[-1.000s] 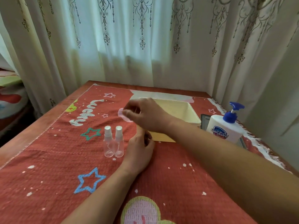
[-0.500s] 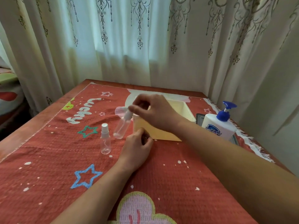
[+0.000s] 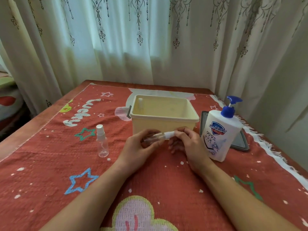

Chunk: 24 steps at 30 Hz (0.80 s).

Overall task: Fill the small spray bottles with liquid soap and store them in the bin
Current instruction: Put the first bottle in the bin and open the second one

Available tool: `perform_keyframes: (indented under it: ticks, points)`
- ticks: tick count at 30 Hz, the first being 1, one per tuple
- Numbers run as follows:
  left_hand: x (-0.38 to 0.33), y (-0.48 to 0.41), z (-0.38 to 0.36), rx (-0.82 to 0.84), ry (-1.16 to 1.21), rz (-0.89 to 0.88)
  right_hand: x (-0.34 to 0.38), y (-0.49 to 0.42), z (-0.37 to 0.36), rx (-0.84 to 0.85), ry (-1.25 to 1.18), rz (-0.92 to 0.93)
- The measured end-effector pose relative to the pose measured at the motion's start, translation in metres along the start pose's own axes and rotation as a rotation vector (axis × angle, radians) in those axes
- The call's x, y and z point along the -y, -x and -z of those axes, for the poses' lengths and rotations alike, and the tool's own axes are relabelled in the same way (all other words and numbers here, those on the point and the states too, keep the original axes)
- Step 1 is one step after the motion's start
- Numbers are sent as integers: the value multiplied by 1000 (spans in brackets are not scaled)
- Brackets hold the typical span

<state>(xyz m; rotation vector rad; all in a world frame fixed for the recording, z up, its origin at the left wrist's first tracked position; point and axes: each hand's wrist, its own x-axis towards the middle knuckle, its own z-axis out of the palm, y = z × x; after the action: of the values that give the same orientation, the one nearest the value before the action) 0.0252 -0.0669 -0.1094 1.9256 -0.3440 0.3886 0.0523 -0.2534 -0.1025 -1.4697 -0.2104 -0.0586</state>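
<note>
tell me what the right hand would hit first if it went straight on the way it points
Probably the near wall of the cream bin, just past the right hand, which pinches the cap of the spray bottle; depth is unclear.

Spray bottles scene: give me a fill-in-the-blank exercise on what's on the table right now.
1. The soap bottle has a ___ pump.
2. The left hand holds one spray bottle by its clear body while the right hand pinches its ___ cap.
3. The second spray bottle stands upright to the ___ of the bin.
Missing words: blue; white; left.
</note>
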Motion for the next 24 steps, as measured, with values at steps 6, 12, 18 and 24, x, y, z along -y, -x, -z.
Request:
perform_keyframes:
  ticks: [6,12,18,24]
  points:
    - [6,-1,-1,36,37,-19,0,3,4,98,33,-4]
    - [7,0,-2,56,101,0,-1,1,6,167,56,3]
    - [4,0,-1,46,196,23,-1,1,8,197,75,95]
    - [6,0,0,54,223,9,-2,0,8,205,62,70]
